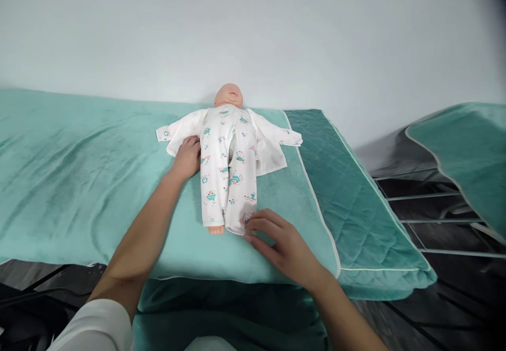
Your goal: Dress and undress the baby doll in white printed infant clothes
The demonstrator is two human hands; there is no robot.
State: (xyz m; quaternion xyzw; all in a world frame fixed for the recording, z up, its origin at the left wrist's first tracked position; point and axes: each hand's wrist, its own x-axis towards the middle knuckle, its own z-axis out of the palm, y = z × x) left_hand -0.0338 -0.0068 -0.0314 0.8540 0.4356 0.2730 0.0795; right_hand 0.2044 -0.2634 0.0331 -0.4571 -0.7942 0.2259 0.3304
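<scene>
Item: patterned pants [242,172], laid lengthwise over the front of a doll [228,97] on a pale green blanket [118,182]. Long axis near to far; waist at the doll's neck, leg ends on the near side.

Right hand [279,240]: nearest the right leg end, reaching in from the near right, so the pants extend far and slightly left from its fingertips. Thumb and forefinger tips slightly apart at the hem; whether cloth is pinched cannot be told.

Left hand [188,158]: against the pants' left edge, fingers bent, tips partly hidden, grip unclear; it covers part of the shirt.

Also present: white shirt [272,148], spread to both sides, sleeves outward; one foot [216,230], showing beyond the left leg end; quilted mat [348,193], right; metal frame [427,195], farther right; wall [253,35], far side.
</scene>
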